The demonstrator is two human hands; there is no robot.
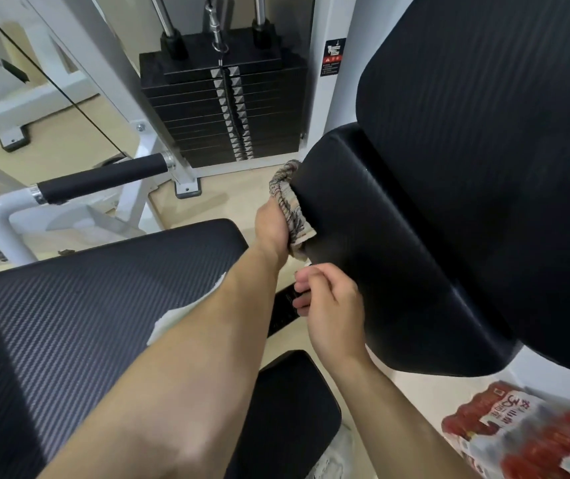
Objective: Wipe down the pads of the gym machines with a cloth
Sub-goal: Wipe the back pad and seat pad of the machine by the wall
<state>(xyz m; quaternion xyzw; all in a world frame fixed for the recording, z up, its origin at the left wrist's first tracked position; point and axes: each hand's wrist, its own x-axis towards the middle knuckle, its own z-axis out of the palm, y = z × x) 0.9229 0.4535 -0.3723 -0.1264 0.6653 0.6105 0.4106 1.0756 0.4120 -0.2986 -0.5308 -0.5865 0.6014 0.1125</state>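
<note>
A grey patterned cloth [288, 205] lies against the left side face of a smooth black pad [380, 236] at the centre. My left hand [271, 226] holds the cloth there, its fingers hidden behind the cloth and the pad's edge. My right hand [332, 312] hovers just below, beside the pad's lower left edge, its fingers loosely curled with nothing visible in them. A large ribbed black back pad [484, 133] rises behind the smooth pad. Lower left is a wide textured seat pad [86, 305].
A black weight stack [221, 108] with its cable stands behind in a white frame. A black-gripped handle [104, 179] juts out at left. A white sheet [173, 319] lies on the seat pad under my forearm. Red packaged goods [536, 433] sit lower right.
</note>
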